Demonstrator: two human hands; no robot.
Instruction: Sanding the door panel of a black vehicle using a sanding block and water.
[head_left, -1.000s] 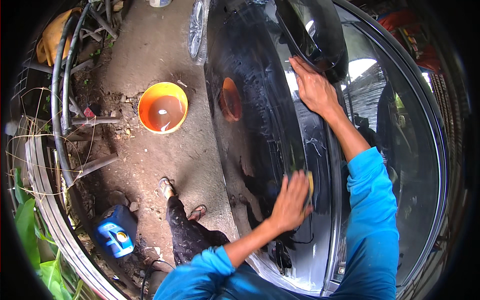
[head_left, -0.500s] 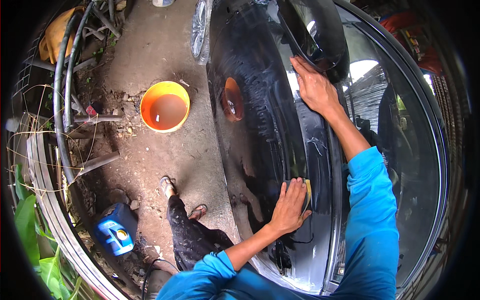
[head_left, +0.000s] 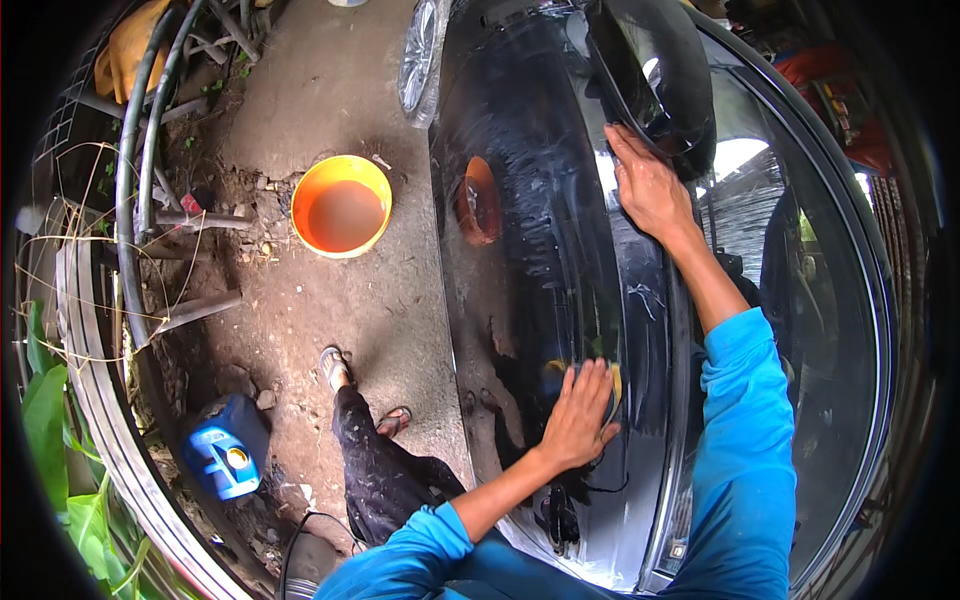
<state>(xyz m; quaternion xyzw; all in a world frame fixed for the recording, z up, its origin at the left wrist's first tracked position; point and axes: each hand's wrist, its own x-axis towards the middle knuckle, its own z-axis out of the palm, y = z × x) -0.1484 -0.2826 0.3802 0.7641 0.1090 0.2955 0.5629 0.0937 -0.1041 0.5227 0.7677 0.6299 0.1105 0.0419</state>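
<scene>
A glossy black car door (head_left: pixel 510 200) fills the middle, with cloudy wet smears on its surface. My left hand (head_left: pixel 578 418) lies on the lower part of the door, fingers stretched over a thin pad (head_left: pixel 616 385) whose yellowish edge peeks out beside the fingertips. The rest of the pad is hidden under the palm. Farther up, my right hand (head_left: pixel 655 195) rests flat on the door's upper edge below the window, empty, its fingertips close beside the black side mirror (head_left: pixel 680 90).
On the ground left of the car stands an orange-yellow bucket (head_left: pixel 297 215) of murky water. A blue jerrycan (head_left: pixel 225 450) lies near metal pipes (head_left: pixel 128 220) and a curved rail (head_left: pixel 85 370). A wheel wrapped in clear plastic (head_left: pixel 416 65) shows at the far end. My sandalled feet (head_left: pixel 335 365) stand beside the door.
The view has shifted a little, so the car and bucket appear slightly farther right. My left hand stays pressed on the pad at nearly the same spot; my right hand still rests by the mirror.
</scene>
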